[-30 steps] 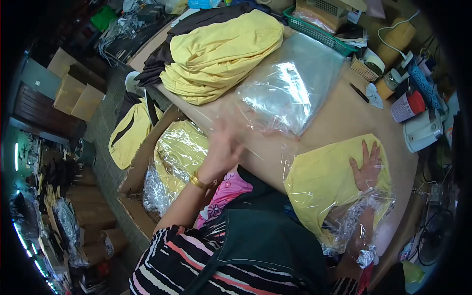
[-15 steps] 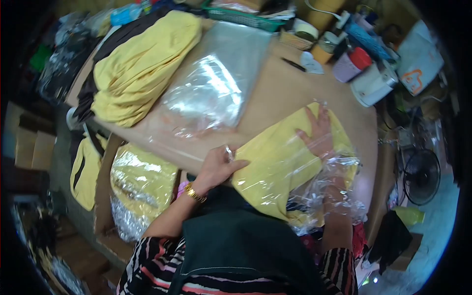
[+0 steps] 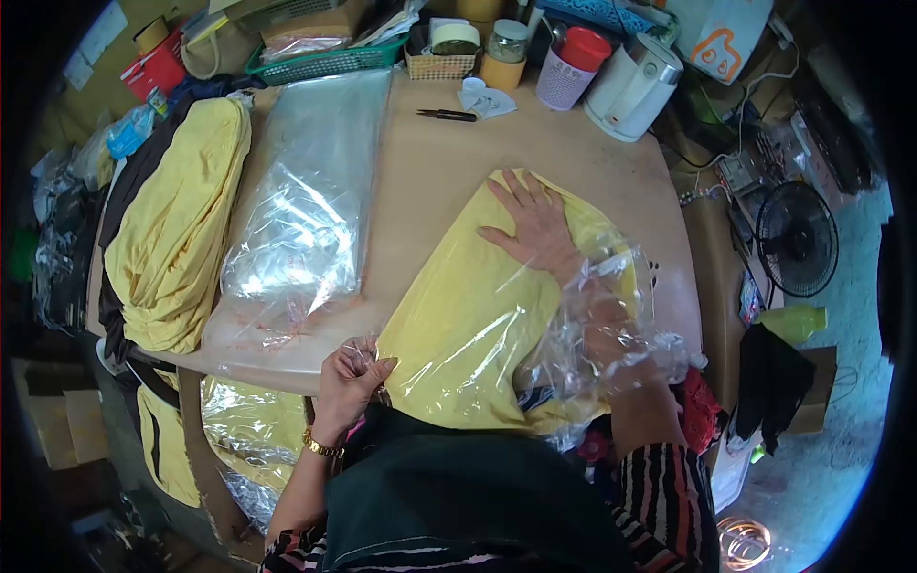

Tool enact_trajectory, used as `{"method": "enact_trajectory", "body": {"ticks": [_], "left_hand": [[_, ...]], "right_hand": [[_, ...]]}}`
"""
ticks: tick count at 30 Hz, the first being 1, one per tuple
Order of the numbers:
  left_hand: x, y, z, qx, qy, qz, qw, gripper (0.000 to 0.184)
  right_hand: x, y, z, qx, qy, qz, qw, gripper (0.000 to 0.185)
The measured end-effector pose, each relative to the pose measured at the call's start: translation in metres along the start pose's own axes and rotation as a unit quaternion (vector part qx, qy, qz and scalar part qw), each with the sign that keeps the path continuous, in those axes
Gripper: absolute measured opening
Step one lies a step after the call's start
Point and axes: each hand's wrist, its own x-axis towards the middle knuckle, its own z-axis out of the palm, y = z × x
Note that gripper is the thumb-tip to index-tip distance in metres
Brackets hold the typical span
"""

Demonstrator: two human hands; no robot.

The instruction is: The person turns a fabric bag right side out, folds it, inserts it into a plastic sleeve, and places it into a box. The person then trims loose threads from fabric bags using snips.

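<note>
A folded yellow garment lies in front of me, its near part covered by a clear plastic bag. My right hand rests flat on the garment's far end with fingers spread, and the bag is bunched around that wrist and forearm. At the bag's near left corner, my left hand pinches the plastic edge between thumb and fingers. Left of the garment is a flat stack of clear plastic bags. Farther left, a pile of yellow cloth sits on dark fabric.
Black thread snips lie near a white kettle, a lilac cup and a green basket along the back. Bagged yellow items fill a carton below the table's left edge. A fan stands at right.
The camera view has turned, so the table and its contents appear farther left. My left hand keeps its pinch on the bag; my right hand stays spread on the garment.
</note>
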Motion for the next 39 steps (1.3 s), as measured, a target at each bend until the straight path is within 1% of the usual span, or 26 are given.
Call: {"method": "enact_trajectory", "body": {"ticks": [3, 5, 6, 7, 9, 10, 11, 13, 16, 19, 21, 23, 24, 25, 27, 28, 29, 30, 31, 33, 34, 35, 36, 37, 38, 39], "left_hand": [[0.008, 0.013, -0.001, -0.017, 0.010, -0.013, 1.000, 0.016], [0.021, 0.008, -0.018, 0.102, -0.091, -0.022, 0.990, 0.028], [0.029, 0.002, -0.021, 0.014, -0.117, -0.041, 0.992, 0.036], [0.029, 0.015, -0.013, 0.018, -0.120, -0.035, 0.992, 0.036], [0.023, 0.045, 0.006, -0.223, 0.030, -0.151, 0.963, 0.037], [0.034, 0.027, -0.013, -0.179, -0.022, -0.158, 0.971, 0.032], [0.032, 0.026, -0.022, -0.176, -0.018, -0.158, 0.971, 0.032], [0.030, 0.027, -0.032, 0.035, -0.094, -0.053, 0.994, 0.030], [0.019, 0.031, -0.027, -0.051, -0.058, -0.042, 0.996, 0.028], [0.010, 0.036, -0.013, -0.131, -0.030, -0.030, 0.990, 0.029], [0.019, 0.034, 0.001, -0.162, -0.017, -0.027, 0.986, 0.031], [0.038, 0.028, 0.013, -0.147, 0.066, -0.029, 0.986, 0.033], [0.047, 0.046, 0.024, -0.129, 0.101, -0.025, 0.986, 0.033], [0.065, 0.056, 0.018, -0.104, 0.069, -0.021, 0.992, 0.036], [0.076, 0.089, 0.007, -0.170, -0.028, 0.106, 0.979, 0.038], [0.077, 0.101, -0.005, -0.222, -0.011, 0.123, 0.967, 0.035], [0.079, 0.110, -0.027, -0.193, -0.069, 0.206, 0.957, 0.037], [0.074, 0.111, -0.039, -0.201, -0.015, 0.228, 0.952, 0.038], [0.049, 0.128, -0.030, -0.203, 0.019, 0.195, 0.959, 0.040], [0.038, 0.094, -0.044, -0.183, 0.098, 0.132, 0.969, 0.041], [0.039, 0.057, -0.061, -0.171, 0.116, 0.113, 0.972, 0.042], [0.040, 0.003, -0.084, -0.116, 0.177, 0.109, 0.971, 0.043], [0.018, -0.001, -0.062, -0.126, 0.201, 0.088, 0.967, 0.038], [-0.003, -0.004, -0.040, -0.137, 0.225, 0.067, 0.962, 0.034], [-0.013, -0.015, -0.033, -0.142, 0.286, 0.033, 0.947, 0.027], [-0.022, -0.023, -0.037, -0.139, 0.234, 0.031, 0.962, 0.026]], "right_hand": [[0.020, 0.009, 0.009, -0.001, 0.001, 0.017, 1.000, 0.077], [0.014, 0.001, 0.019, -0.005, 0.000, 0.020, 1.000, 0.077], [0.011, -0.010, 0.025, -0.032, 0.021, 0.033, 0.999, 0.075], [0.006, -0.020, 0.026, -0.057, 0.041, 0.045, 0.997, 0.074], [-0.036, -0.047, 0.002, -0.035, 0.014, 0.002, 0.999, 0.073], [-0.068, -0.066, -0.017, -0.011, -0.022, -0.042, 0.999, 0.072], [-0.098, -0.079, -0.034, 0.014, -0.059, -0.085, 0.995, 0.071], [-0.153, -0.066, -0.071, 0.096, -0.105, -0.116, 0.983, 0.065], [-0.223, -0.029, -0.108, 0.228, -0.187, -0.049, 0.954, 0.058], [-0.260, -0.014, -0.116, 0.366, -0.218, 0.097, 0.900, 0.051], [-0.258, -0.016, -0.118, 0.465, -0.176, 0.171, 0.851, 0.046], [-0.223, -0.010, -0.124, 0.553, -0.093, 0.199, 0.804, 0.042], [-0.195, 0.000, -0.133, 0.597, -0.043, 0.198, 0.777, 0.040], [-0.164, 0.011, -0.147, 0.633, -0.001, 0.185, 0.751, 0.038], [-0.108, 0.042, -0.189, 0.707, 0.065, 0.126, 0.692, 0.034], [-0.094, 0.053, -0.208, 0.745, 0.079, 0.084, 0.657, 0.032], [-0.085, 0.062, -0.224, 0.779, 0.082, 0.036, 0.621, 0.030], [-0.082, 0.068, -0.232, 0.800, 0.076, 0.013, 0.595, 0.029], [-0.091, 0.068, -0.227, 0.801, 0.082, 0.020, 0.593, 0.029], [-0.106, 0.063, -0.207, 0.815, 0.017, 0.071, 0.576, 0.029], [-0.114, 0.057, -0.181, 0.733, 0.030, 0.197, 0.650, 0.033], [-0.127, 0.074, -0.108, 0.739, 0.031, 0.255, 0.623, 0.034], [-0.144, 0.091, -0.054, 0.743, 0.028, 0.312, 0.591, 0.036], [-0.166, 0.079, -0.062, 0.851, -0.075, 0.088, 0.512, 0.042], [-0.191, 0.070, -0.048, 0.867, -0.049, 0.044, 0.493, 0.049], [-0.209, 0.049, -0.055, 0.794, 0.000, 0.047, 0.607, 0.052]]}}
